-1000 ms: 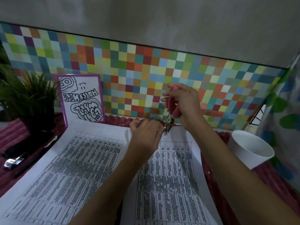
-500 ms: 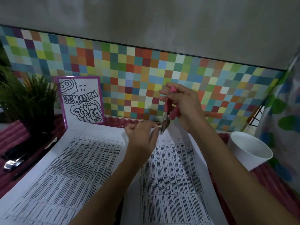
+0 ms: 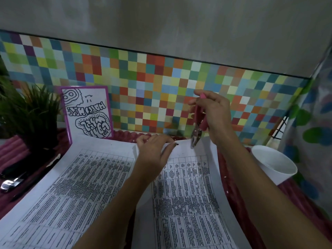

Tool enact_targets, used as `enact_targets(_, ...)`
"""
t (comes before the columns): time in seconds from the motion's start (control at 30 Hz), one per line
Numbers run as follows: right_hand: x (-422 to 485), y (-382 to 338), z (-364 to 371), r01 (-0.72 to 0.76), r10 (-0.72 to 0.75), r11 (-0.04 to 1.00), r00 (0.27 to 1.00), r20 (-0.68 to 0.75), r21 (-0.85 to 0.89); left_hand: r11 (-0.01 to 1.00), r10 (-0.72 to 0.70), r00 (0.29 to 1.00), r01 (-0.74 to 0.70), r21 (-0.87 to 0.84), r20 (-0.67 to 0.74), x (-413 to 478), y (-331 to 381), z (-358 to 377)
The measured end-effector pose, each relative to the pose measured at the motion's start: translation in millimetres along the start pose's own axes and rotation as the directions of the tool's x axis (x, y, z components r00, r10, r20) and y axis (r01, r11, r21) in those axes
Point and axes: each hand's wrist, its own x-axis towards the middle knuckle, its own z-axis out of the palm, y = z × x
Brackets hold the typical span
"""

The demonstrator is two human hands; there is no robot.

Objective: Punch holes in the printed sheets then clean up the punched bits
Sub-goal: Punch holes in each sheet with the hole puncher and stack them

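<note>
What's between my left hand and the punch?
Head view: one small dark hole in the sheet margin beside the left hand, then bare paper to the punch.

Most of the hole punch (image 3: 195, 135) handles are hidden inside the grip of the right hand (image 3: 215, 114). Beside the grip, the left hand (image 3: 154, 150) covers the far edge of the printed sheets (image 3: 188, 194), its fingertips curled out of sight. The print is too small to read, and the sheets run off the bottom edge.
</note>
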Motion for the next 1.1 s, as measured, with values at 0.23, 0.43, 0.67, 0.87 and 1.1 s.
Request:
enact_targets(0.23,10,1,-20,0.018,-0.009,0.997,0.992,-0.128,0.071,0.998,-0.030,0.999,0.031,-0.054,0.025,2,-5,0)
enact_targets(0.43,12,2,-21,0.059,-0.046,0.993,0.991,-0.125,0.103,0.999,-0.018,1.000,0.019,-0.047,0.021,4,-5,-3)
enact_targets(0.67,11,1,-19,0.131,-0.117,0.985,0.985,-0.124,0.112,0.999,0.002,0.999,-0.001,-0.039,0.034,8,-3,-6)
enact_targets(0.87,14,-5,-20,0.153,-0.126,0.974,0.979,-0.163,0.169,0.999,-0.044,0.998,0.044,0.003,0.040,18,5,-14)
enact_targets(1.1,14,-4,-19,0.160,-0.116,0.970,0.967,-0.228,0.186,0.991,0.073,0.984,-0.090,0.101,0.162,46,52,8)
